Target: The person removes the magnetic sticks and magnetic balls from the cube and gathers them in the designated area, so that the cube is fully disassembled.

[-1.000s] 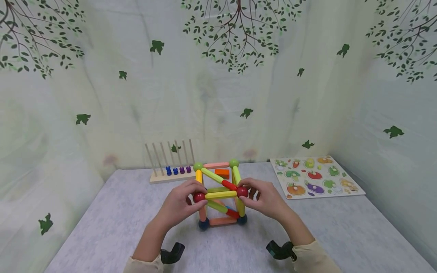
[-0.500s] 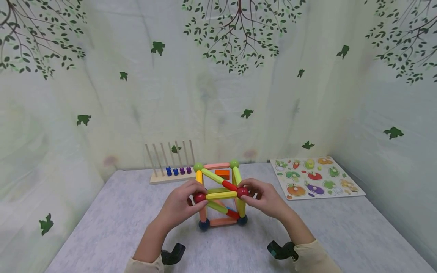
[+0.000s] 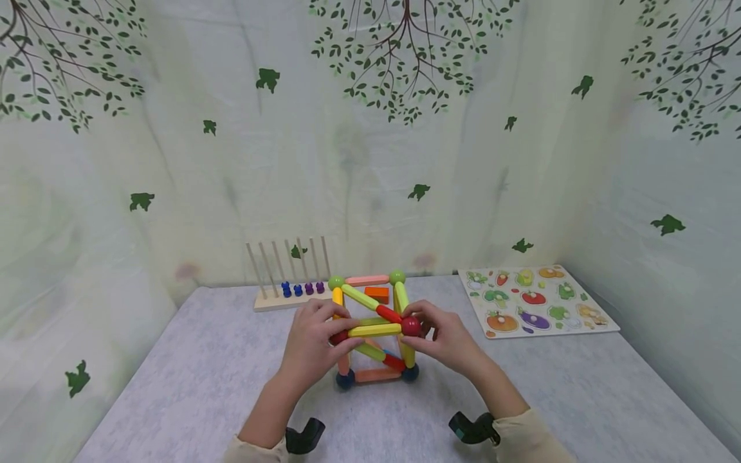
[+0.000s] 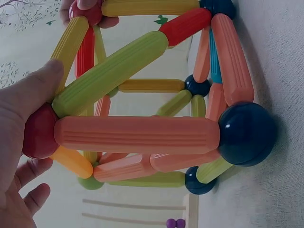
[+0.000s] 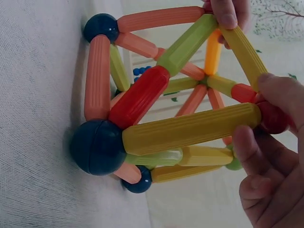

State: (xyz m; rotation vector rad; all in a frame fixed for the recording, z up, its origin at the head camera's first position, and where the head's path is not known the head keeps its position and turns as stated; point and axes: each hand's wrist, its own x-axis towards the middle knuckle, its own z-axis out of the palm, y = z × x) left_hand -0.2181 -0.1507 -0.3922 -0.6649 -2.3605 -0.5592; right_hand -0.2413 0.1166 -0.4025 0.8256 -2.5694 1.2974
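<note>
On the stick frame [image 3: 368, 322] standing mid-table [image 3: 202, 379], the left hand [image 3: 315, 341] is pinching the left red ball [image 3: 338, 337], the right hand [image 3: 446, 335] the right red ball [image 3: 411, 326], and uneven tugging could be detaching the near yellow stick [image 3: 375, 330].

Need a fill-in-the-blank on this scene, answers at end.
The right hand holds a ____ ball.
The rod joining that ball to the one in the left hand is ____.
The balls lowest in the head view are dark ____.
The vegetable board lies to the ____ of the pegged stand.
Missing words: red; yellow; blue; right.
</note>
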